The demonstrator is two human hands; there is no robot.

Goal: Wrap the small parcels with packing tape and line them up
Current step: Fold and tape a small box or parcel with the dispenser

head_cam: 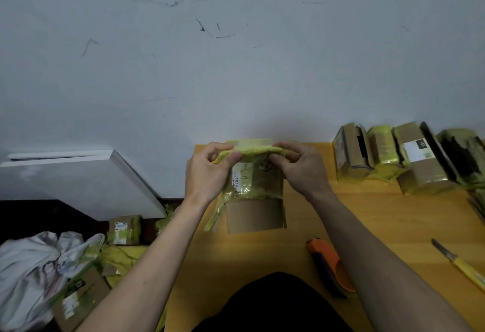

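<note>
- Parcel (253, 179) at frame centre, over the bench (367, 216).
- Left hand (207, 171) and right hand (301, 167) fingers pinching its yellow-taped top edge, seemingly pressing tape.
- Row of wrapped parcels (409, 158) at right.

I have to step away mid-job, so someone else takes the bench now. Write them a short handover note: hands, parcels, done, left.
Left hand and right hand both pinch the top edge of the parcel in work, held upright over the table. Its upper part is covered in yellow tape; the lower cardboard is bare and a tape strip hangs loose at its left.
Done: four wrapped parcels in a row along the wall, right.
Left: finish this parcel, add it to the row. More parcels on the floor, left. Tape dispenser and knife lie on the table.
</note>
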